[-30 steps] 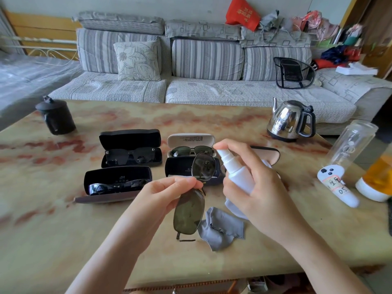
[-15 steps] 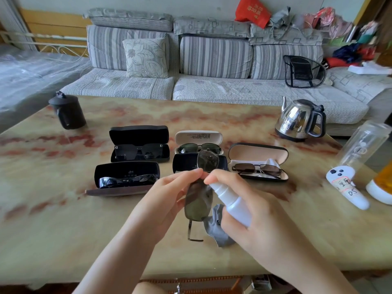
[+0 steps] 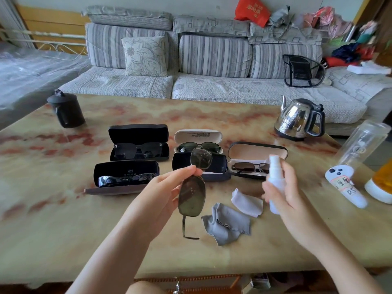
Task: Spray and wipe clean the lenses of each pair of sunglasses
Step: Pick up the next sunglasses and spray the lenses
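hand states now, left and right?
Left hand: closed, pinching the sunglasses near the bridge.
Right hand: closed, holding the spray bottle.

The table (image 3: 53,219) lies bare across the lower left and lower centre of the frame, giving a hand room to pass. Five open glasses cases (image 3: 139,132) block the middle, with a grey cloth (image 3: 227,228) just below them. A kettle (image 3: 297,119) and a clear bottle (image 3: 360,145) crowd the right, and a black pot (image 3: 67,111) stands at upper left.
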`<state>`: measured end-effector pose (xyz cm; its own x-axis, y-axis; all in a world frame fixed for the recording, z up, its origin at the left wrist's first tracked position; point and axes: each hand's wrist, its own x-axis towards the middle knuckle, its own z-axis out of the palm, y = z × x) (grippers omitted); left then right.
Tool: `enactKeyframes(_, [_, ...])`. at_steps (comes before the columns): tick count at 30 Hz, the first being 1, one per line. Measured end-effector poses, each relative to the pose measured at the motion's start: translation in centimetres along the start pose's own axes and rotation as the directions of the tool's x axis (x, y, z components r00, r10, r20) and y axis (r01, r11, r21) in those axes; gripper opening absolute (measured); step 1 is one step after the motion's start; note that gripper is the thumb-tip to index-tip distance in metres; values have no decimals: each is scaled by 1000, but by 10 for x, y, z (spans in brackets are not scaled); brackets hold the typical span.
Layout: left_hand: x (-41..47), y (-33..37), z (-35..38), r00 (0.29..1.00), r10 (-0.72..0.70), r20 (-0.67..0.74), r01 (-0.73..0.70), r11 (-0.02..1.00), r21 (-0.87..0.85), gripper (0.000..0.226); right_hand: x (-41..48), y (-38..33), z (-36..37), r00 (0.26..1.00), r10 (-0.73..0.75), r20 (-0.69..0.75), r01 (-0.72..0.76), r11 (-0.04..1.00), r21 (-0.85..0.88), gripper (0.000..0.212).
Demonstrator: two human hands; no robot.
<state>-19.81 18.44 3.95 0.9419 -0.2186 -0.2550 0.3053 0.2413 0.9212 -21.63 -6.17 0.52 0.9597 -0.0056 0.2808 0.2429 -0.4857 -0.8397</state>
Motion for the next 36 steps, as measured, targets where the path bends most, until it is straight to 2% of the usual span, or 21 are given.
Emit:
enactKeyframes(6, [3,1,-3,1000,-24,-6,24,999,-35,20,-1,75,-17,974,166,-156,-167,986,4,26])
enactKeyframes(10, [4,3,-4,1000,-21,-15,21,1000,-18,21,-2,94,-16,959,192,-210,-197,980,0,26])
enactKeyframes(15, [4,4,-7,999,4,-32,-6,999,-35,20,-2,99,-18,962,201,-183,-203,979,5,38])
enactKeyframes(17, [3,5,-8,999,16,-38,-18,999,-39,20,-7,98,-18,960,220,-176,-224,974,-7,57])
enactKeyframes(19, [3,5,-9,999,26,-46,-28,999,-40,20,-11,92,-17,953,160,-256,-186,979,-81,96])
enactKeyframes(20, [3,5,-10,998,30,-49,-32,999,-36,20,-14,85,-17,946,61,-318,-116,981,-155,106])
enactKeyframes(21, [3,5,-11,998,32,-52,-34,999,-29,21,-17,76,-19,925,-69,-374,-31,966,-256,104])
enactKeyframes(22, [3,5,-11,998,34,-54,-36,999,-21,22,-20,65,-19,895,-195,-402,47,935,-351,93])
enactKeyframes(24, [3,4,-12,997,38,-60,-40,999,-20,22,-24,46,-11,856,-382,-348,195,862,-468,54])
enactKeyframes(26, [3,3,-12,997,40,-59,-42,999,-29,23,-26,33,9,889,-415,-195,298,845,-444,28])
enactKeyframes(28, [2,3,-11,998,40,-57,-42,998,-36,23,-25,33,31,948,-316,-24,278,866,-415,28])
enactKeyframes(30, [2,3,-12,997,41,-61,-43,998,-40,22,-22,38,47,982,-171,78,187,867,-462,25])
enactKeyframes(32, [1,3,-13,997,44,-69,-47,998,-42,22,-17,44,55,985,-60,162,135,851,-507,23])
enactKeyframes(36, [2,2,-15,996,49,-75,-52,998,-41,22,-14,46,62,976,2,216,117,837,-535,19])
